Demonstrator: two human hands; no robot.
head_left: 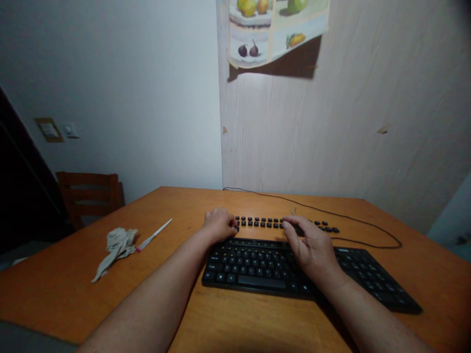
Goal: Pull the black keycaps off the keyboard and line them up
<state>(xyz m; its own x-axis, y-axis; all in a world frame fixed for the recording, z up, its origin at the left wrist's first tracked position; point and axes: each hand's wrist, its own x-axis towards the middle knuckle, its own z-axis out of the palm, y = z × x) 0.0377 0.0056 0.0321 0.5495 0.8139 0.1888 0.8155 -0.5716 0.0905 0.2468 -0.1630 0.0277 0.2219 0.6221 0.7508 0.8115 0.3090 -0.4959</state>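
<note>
Our left forearm [158, 294], left of keyboard [253, 267]: bare, smooth, broad low down, tapering to slim bare wrist [209, 236]. Our left hand [221, 223], just beyond keyboard's far left corner: bare, rounded back, low knuckles. Our right hand [312, 245], over keyboard's right half: bare too, full pad at base of thumb [293, 239], faint creases. Our right forearm [368, 309], across keyboard's near edge: bare, smooth, widening away from hand.
</note>
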